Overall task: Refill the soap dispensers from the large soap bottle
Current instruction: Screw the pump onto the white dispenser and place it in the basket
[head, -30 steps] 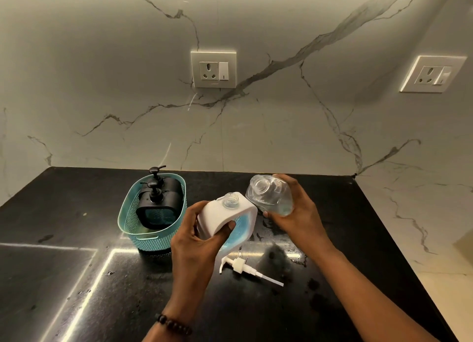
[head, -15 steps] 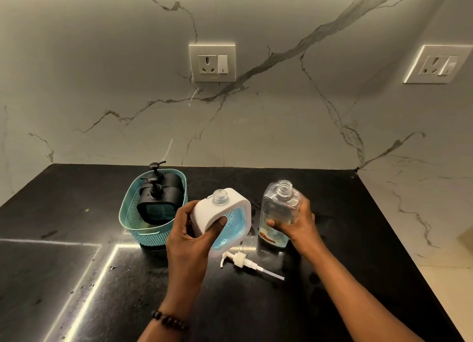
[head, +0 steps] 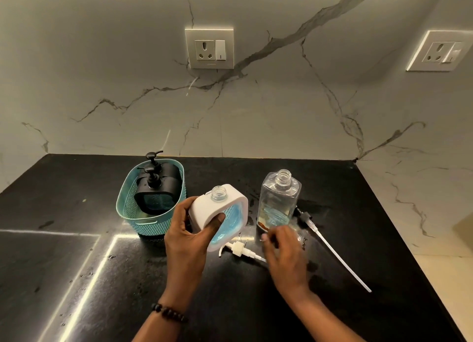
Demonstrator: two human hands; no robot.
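Note:
My left hand point(head: 186, 235) grips a white soap dispenser point(head: 220, 213) with a blue window, tilted, its neck uncapped. The large clear soap bottle point(head: 277, 201) stands upright on the black counter, uncapped, with a little liquid at the bottom. My right hand point(head: 284, 254) hovers just in front of the bottle, fingers relaxed and blurred, holding nothing. A white pump head point(head: 240, 248) lies on the counter between my hands. A long pump with a dark collar and white tube point(head: 330, 247) lies to the bottle's right.
A teal basket point(head: 146, 213) at the left holds two black dispensers point(head: 156, 188) with pumps on. The black counter point(head: 256, 303) meets a marble wall with two sockets point(head: 209, 48) and ends at its right edge near the tube.
My right hand set the clear bottle upright on the counter, let go of it and drew back toward me. My left hand kept holding the white dispenser.

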